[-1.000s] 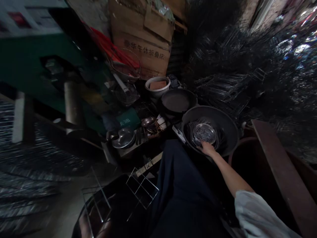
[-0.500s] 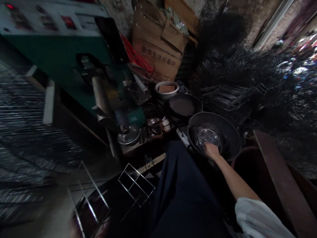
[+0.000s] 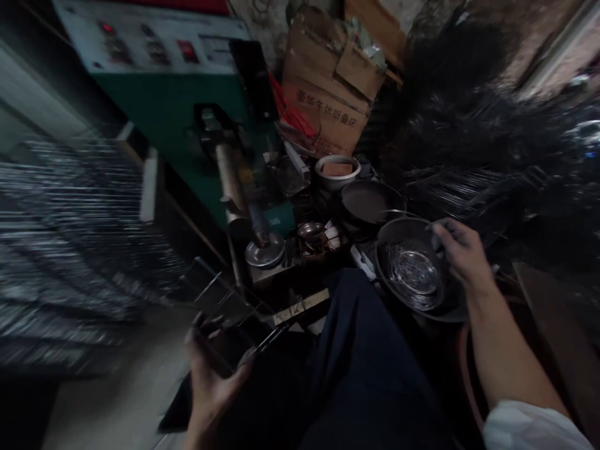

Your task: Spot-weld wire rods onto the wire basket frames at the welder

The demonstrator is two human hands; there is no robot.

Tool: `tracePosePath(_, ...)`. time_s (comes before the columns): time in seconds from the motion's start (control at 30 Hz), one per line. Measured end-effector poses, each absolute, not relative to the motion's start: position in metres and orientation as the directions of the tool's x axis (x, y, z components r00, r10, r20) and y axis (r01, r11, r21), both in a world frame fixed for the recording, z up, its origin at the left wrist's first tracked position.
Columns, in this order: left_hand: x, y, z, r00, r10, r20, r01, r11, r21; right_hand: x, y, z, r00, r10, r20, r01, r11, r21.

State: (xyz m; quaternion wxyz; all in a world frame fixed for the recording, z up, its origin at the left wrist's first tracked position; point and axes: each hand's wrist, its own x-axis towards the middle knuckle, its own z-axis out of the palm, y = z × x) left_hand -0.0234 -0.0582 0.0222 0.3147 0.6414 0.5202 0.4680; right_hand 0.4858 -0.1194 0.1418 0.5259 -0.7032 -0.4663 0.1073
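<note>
Carton [image 3: 328, 106] at 12 o'clock has printed Chinese on it, and I can make out 豪华午休折叠床, a folding nap bed. The green machine [image 3: 159, 137] at 11 o'clock has a panel with small labels too tiny to read, plus a lit red light. There's also a green box [image 3: 279, 219] with a little mark I can't read.

Around that: a white bowl [image 3: 336, 173], a frying pan [image 3: 370, 201], a steel lid [image 3: 265, 251], and a big heap of wire racks [image 3: 469, 144] at 2 o'clock. Dark trousers [image 3: 370, 369] block the view at 5 o'clock.

The wok [image 3: 389, 234] sits at 3 o'clock with a shiny metal dish [image 3: 415, 273] inside. The right hand [image 3: 462, 256] is half-curled right at its rim, but I can't tell if it's gripping anything. The left hand [image 3: 213, 381], at 7 o'clock, is partly curled by a blurry wire rack [image 3: 220, 294], grip unclear.
</note>
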Motion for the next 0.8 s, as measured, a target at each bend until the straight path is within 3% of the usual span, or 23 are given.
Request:
tracePosePath(0.07, -0.016, -0.058, 0.030, 0.037, 0.960, 0.278, 0.317, -0.276, 0.908, 0.461, -0.102, 0.163, 0.479, 0.841, 0.252, 0.315, 0.104, -0.944)
tracePosePath(0.13, -0.012, -0.057, 0.035, 0.065, 0.959, 0.277, 0.252, -0.284, 0.925, 0.435, -0.077, 0.174, 0.317, 0.931, 0.183, 0.209, 0.119, -0.971)
tracePosePath(0.27, -0.013, -0.056, 0.039, 0.116, 0.954, 0.275, 0.142, -0.290, 0.946, 0.388, -0.017, 0.166, 0.094, 0.979, 0.184, 0.325, 0.144, -0.935)
tracePosePath(0.43, -0.017, -0.059, 0.047, 0.130, 0.935, 0.329, 0.000, -0.332, 0.943, 0.342, 0.027, 0.109, 0.156, 0.963, 0.219, 0.218, 0.183, -0.959)
tracePosePath(0.57, -0.023, -0.060, 0.052, 0.143, 0.932, 0.334, 0.006, -0.338, 0.941, 0.322, 0.034, 0.071, 0.141, 0.975, 0.172, 0.135, 0.153, -0.979)
tracePosePath(0.8, -0.031, -0.053, 0.048, 0.155, 0.925, 0.347, 0.042, -0.357, 0.933, 0.325, 0.045, 0.068, 0.120, 0.981, 0.150, 0.172, 0.129, -0.977)
